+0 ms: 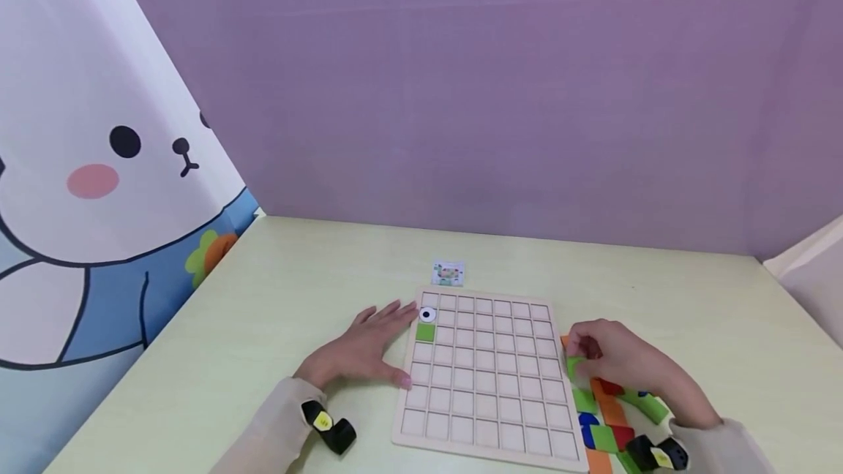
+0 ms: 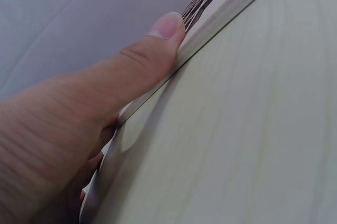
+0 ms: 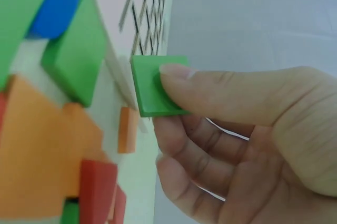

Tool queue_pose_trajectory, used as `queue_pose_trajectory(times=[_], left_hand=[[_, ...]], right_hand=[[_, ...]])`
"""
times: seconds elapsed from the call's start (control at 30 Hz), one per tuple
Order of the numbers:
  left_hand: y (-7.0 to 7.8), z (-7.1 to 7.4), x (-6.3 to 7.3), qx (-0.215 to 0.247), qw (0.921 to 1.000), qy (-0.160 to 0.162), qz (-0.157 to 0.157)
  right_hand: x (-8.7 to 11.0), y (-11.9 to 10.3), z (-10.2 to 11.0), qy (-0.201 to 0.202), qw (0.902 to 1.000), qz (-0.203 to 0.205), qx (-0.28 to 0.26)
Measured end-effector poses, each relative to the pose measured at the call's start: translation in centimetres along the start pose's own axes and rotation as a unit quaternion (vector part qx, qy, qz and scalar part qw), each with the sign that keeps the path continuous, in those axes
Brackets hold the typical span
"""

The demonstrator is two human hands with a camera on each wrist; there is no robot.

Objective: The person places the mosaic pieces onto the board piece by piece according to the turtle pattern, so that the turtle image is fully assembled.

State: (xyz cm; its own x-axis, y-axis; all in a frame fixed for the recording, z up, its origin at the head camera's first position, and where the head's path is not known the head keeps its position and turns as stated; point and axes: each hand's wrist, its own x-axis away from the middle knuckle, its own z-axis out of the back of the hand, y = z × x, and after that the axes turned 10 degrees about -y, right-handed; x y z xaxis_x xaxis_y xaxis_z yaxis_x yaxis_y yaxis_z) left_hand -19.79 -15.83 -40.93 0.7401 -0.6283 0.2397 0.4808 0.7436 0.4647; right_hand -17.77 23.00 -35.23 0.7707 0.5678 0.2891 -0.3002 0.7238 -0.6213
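A pale wooden grid board (image 1: 486, 371) lies on the table, with a white eye tile (image 1: 427, 314) and a green square tile (image 1: 425, 332) in its left column near the top. My left hand (image 1: 365, 348) rests against the board's left edge, fingers spread; in the left wrist view its thumb (image 2: 152, 50) touches the rim. Beside the board's right edge, my right hand (image 1: 615, 350) pinches another green square tile (image 3: 152, 89) between thumb and fingers. That tile is off the table in the right wrist view.
Loose coloured tiles, among them an orange piece (image 1: 609, 404), a red piece (image 1: 622, 436) and a blue piece (image 1: 587, 420), lie right of the board, partly under my right wrist. A small picture card (image 1: 448, 273) lies behind the board. A purple wall (image 1: 494, 93) stands at the back.
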Motion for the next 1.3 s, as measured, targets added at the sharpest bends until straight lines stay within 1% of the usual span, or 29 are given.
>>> queue_pose_trajectory(times=[0.3, 0.5, 0.67, 0.83, 0.97, 1.07, 1.3], left_hand=[[0.0, -0.1, -0.2, 0.0, 1.0, 0.002, -0.001], [0.1, -0.1, -0.3, 0.004, 1.0, 0.003, -0.005], [0.1, -0.1, -0.3, 0.004, 1.0, 0.002, -0.007], [0.2, 0.0, -0.3, 0.005, 0.9999, -0.002, -0.014], [0.2, 0.0, -0.2, 0.001, 0.9999, -0.002, -0.014], [0.2, 0.0, -0.2, -0.001, 0.9999, -0.001, -0.015], [0.3, 0.1, 0.0, -0.001, 0.9999, -0.001, -0.017]], right_hand=[[-1.0, -1.1, 0.2, 0.017, 0.9988, 0.03, 0.034], [-2.0, -2.1, 0.0, 0.026, 0.9987, 0.034, 0.027], [-2.8, -2.9, -0.2, 0.03, 0.998, 0.047, 0.03], [-3.8, -3.8, -0.5, 0.033, 0.9981, 0.042, 0.03], [-4.6, -4.5, -0.8, 0.033, 0.9974, 0.057, 0.031], [-5.1, -5.1, -1.0, 0.029, 0.9968, 0.072, 0.021], [-6.5, -6.8, -1.6, 0.02, 0.9957, 0.09, 0.011]])
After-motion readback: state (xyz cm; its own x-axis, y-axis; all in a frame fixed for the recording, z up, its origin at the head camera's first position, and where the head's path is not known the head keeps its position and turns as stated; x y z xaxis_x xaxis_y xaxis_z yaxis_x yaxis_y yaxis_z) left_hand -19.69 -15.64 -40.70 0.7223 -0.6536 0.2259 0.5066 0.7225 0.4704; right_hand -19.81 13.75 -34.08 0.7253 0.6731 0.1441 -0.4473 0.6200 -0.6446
